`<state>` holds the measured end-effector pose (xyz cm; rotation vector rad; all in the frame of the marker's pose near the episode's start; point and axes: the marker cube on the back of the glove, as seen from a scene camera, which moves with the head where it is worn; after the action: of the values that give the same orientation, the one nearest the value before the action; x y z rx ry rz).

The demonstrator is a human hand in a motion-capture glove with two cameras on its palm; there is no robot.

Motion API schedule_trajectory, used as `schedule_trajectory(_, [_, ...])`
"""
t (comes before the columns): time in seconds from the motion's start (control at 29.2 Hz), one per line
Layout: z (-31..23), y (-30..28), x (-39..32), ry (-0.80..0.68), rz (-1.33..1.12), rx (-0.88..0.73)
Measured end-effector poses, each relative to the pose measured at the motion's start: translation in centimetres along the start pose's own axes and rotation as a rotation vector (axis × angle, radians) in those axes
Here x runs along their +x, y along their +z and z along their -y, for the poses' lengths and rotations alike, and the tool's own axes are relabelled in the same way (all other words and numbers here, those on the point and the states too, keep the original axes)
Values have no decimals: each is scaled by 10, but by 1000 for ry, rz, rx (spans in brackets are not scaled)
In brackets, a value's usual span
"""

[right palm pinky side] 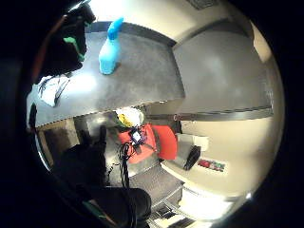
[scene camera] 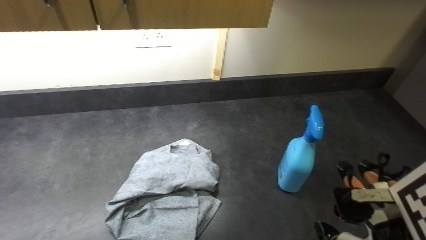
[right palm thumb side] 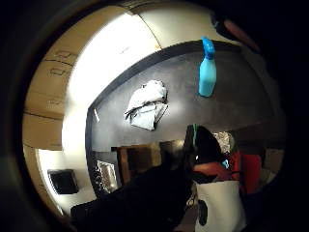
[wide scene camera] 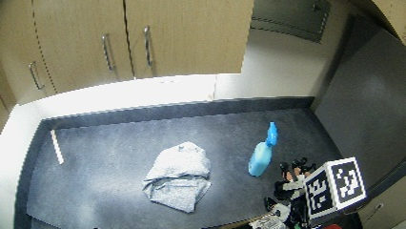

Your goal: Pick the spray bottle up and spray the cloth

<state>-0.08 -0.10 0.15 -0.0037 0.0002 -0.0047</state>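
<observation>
A blue spray bottle stands upright on the dark grey counter, right of the middle. A crumpled grey cloth lies on the counter to the bottle's left, a short gap away. My gloved right hand hovers at the counter's front right corner, just right of the bottle and apart from it. Its fingers are spread and relaxed and hold nothing. Both palm views show the bottle from a distance, and the thumb side view shows the cloth beside it.
A dark upstand runs along the back of the counter. Wooden wall cabinets hang above it. A thin white strip lies near the counter's left end. A grey panel closes the right side.
</observation>
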Motion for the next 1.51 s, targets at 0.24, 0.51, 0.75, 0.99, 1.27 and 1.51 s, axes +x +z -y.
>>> schedule_trajectory(0.24, [6, 3, -5, -22, -1, -16])
schedule_trajectory(0.51, [11, -4, -12, -52, -4, 6])
schedule_trajectory(0.75, [7, 8, -11, -32, 28, -21])
schedule_trajectory(0.99, [10, 38, -7, 111, 479, 95])
schedule_trajectory(1.27, [2, 84, -5, 312, 1385, 279])
schedule_trajectory(1.51, [-2, 111, -3, 439, 1480, 282])
